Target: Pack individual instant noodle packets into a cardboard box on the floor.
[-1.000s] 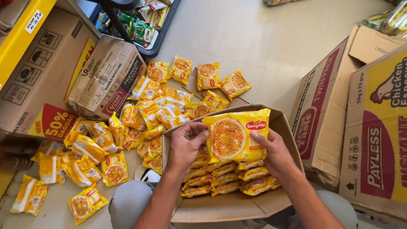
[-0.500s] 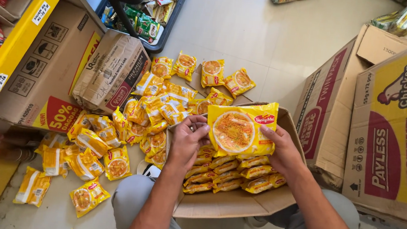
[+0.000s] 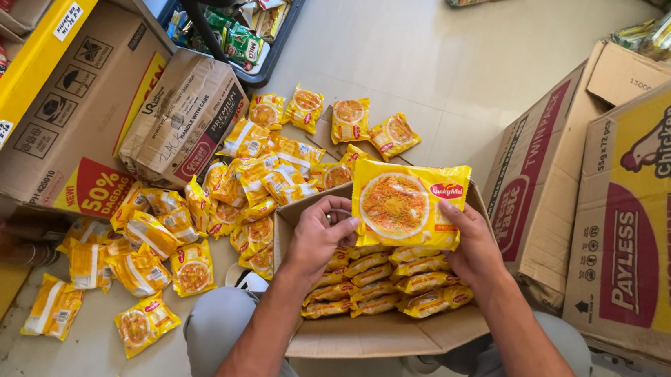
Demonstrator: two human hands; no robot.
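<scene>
Starting at the far left, a yellow shelf (image 3: 31, 73) holds red packets, with closed cartons (image 3: 79, 127) below and loose noodle packs (image 3: 184, 223) strewn over the floor. The left hand (image 3: 318, 240) pinches one edge of a yellow noodle pack (image 3: 408, 205), the right hand (image 3: 473, 247) clasps the other, holding it flat above the open box (image 3: 387, 337) of stacked packs, seemingly lifted for sorting. Big cartons (image 3: 653, 211) stand right.
</scene>
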